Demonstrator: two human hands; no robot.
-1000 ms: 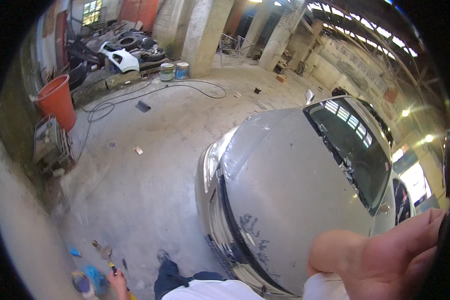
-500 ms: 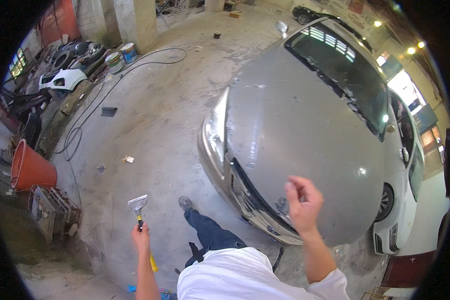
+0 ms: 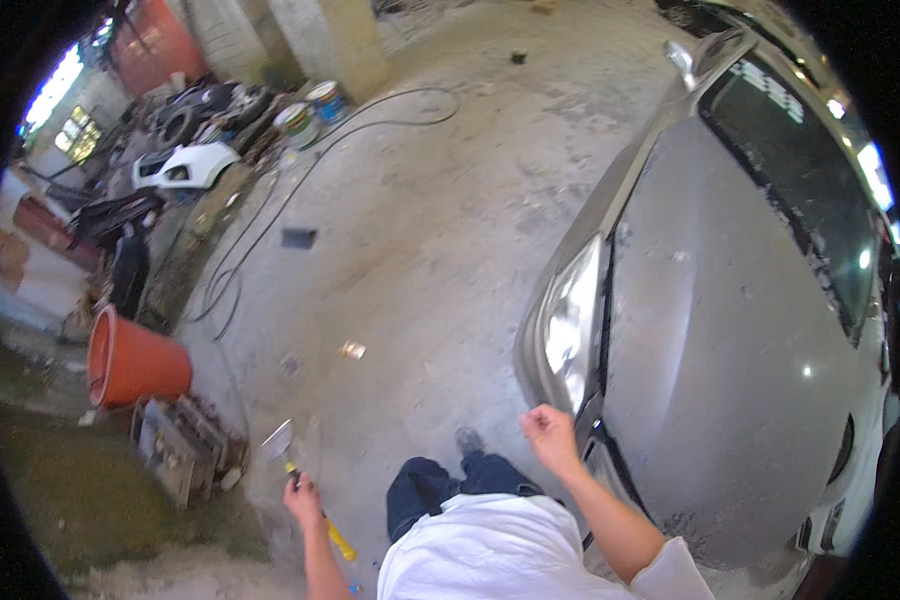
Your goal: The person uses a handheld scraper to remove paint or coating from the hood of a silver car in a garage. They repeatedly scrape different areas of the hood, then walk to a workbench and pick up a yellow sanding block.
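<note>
A scraper [image 3: 279, 440] with a wide metal blade and a black-and-yellow handle is in my left hand [image 3: 303, 497]. The blade points up and away from me, and the yellow handle end sticks out below my fist. In front of the grey car [image 3: 690, 300], my right hand [image 3: 550, 438] hangs in the air with its fingers curled together and nothing visible in them. It is close to the car's headlight [image 3: 574, 325] and front corner. I cannot tell from this view whether it touches the car.
An orange bucket [image 3: 140, 362] lies tilted at the left, with stacked metal frames [image 3: 178, 450] beside it. A dark hose [image 3: 270, 220] snakes over the concrete floor. Two paint tins [image 3: 297, 122] and a white bumper [image 3: 198, 166] sit by a heap of car parts. A white car [image 3: 850, 505] is partly visible at right.
My view has swung left, so the car now sits farther right in it. My right hand has shifted from over the bonnet to its front corner. The scraper stays in my left hand.
</note>
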